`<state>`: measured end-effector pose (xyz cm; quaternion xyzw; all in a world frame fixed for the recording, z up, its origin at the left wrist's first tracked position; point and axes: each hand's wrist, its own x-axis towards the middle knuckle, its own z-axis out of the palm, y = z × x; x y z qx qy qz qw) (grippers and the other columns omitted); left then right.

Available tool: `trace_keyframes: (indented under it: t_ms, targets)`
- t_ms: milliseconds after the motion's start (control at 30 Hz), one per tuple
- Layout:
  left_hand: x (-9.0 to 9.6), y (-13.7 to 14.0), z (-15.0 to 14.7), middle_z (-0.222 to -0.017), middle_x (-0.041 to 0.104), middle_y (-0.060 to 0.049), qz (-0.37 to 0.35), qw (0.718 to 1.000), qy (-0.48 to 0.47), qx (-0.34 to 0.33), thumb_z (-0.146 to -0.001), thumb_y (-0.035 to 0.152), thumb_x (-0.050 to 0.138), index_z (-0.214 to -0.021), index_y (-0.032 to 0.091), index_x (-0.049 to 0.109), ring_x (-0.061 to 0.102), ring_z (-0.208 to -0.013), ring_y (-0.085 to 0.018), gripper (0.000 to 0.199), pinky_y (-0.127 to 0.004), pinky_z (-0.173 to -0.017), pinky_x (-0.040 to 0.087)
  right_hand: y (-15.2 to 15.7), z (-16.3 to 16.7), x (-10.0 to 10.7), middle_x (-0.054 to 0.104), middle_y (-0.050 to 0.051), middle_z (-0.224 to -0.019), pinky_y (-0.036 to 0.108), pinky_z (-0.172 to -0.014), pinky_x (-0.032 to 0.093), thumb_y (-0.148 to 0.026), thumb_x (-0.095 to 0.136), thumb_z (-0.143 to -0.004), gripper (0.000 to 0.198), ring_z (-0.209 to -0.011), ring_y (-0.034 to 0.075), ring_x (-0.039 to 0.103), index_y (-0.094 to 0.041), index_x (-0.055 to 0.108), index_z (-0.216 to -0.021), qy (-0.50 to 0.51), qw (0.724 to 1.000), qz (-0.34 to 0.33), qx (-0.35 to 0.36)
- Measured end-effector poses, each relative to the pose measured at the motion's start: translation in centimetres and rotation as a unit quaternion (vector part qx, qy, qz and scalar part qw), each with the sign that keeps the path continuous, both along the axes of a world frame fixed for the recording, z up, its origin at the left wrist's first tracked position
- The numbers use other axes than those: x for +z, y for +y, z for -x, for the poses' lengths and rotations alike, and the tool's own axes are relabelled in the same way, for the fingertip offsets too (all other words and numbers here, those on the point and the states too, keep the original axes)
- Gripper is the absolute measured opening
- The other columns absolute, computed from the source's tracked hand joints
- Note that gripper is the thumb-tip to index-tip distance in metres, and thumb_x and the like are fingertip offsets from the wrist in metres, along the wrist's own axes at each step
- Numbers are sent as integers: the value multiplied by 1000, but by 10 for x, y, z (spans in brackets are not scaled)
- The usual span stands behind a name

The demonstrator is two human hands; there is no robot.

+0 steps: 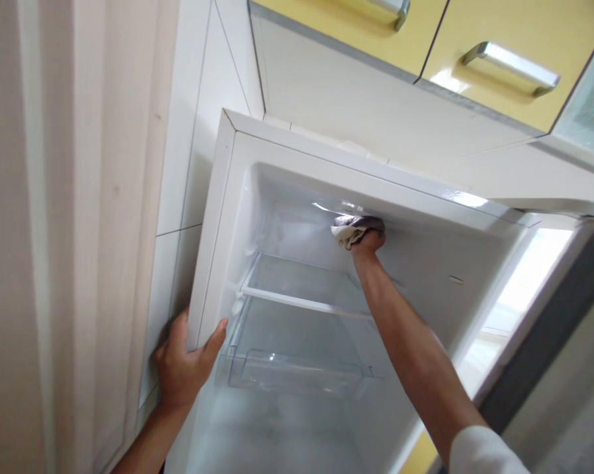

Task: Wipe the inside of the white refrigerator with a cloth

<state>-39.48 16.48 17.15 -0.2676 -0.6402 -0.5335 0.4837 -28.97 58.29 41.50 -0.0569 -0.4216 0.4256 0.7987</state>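
My left hand (184, 365) grips the left side edge of a white refrigerator (216, 217), its thumb on the front and its fingers partly hidden behind the side. Reaching deep inside, my right hand (371, 241) is closed around a bunched grey and cream cloth (345, 232). The cloth is against or just under the ceiling of the compartment, near the back; exact contact is hard to see. Below the cloth sits a glass shelf (297, 271) with a white front rim. Lower down hangs a clear plastic drawer (297, 374).
Yellow cabinets (494, 26) with metal handles overhang the refrigerator. Its door (548, 309) stands open on the right. On the left are white wall tiles (181, 164) and a pale wooden door frame or panel (109, 197).
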Motion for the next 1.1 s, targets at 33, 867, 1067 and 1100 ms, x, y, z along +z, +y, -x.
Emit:
trace_keyframes:
  t_ms: [33, 867, 1067, 1100]
  targets:
    - [0, 0, 0, -95, 81, -15, -3, 1000, 0, 0, -90, 54, 72, -117, 10, 70, 79, -79, -27, 51, -31, -70, 61, -10, -6, -1, 58, -3, -80, 29, -67, 60, -15, 47, -81, 9, -70, 13, 62, -23, 50, -81, 19, 1000, 6, -8]
    - [-3, 3, 3, -104, 82, -13, 0, 1000, 5, -27, -92, 53, 70, -123, 16, 66, 81, -83, -28, 48, -34, -71, 63, -269, 30, -53, 40, 14, -151, 58, -128, 28, -31, 50, -88, 63, -148, 28, 41, -25, 34, -149, -20, 977, -179, -117]
    - [2, 1, -1, -111, 81, -14, -8, 998, 48, -31, -98, 48, 65, -130, 15, 62, 81, -88, -26, 46, -32, -75, 65, -260, 97, -48, 46, 14, -145, 48, -119, 43, -28, 51, -81, 69, -138, 26, 51, -21, 36, -147, -44, 979, -197, -33]
    - [3, 1, -2, -112, 81, -14, -8, 998, 49, -33, -98, 47, 64, -131, 16, 61, 81, -89, -26, 45, -32, -76, 65, -252, 106, -47, 47, 14, -144, 46, -117, 45, -29, 51, -79, 69, -136, 26, 52, -21, 36, -146, -47, 980, -192, -18]
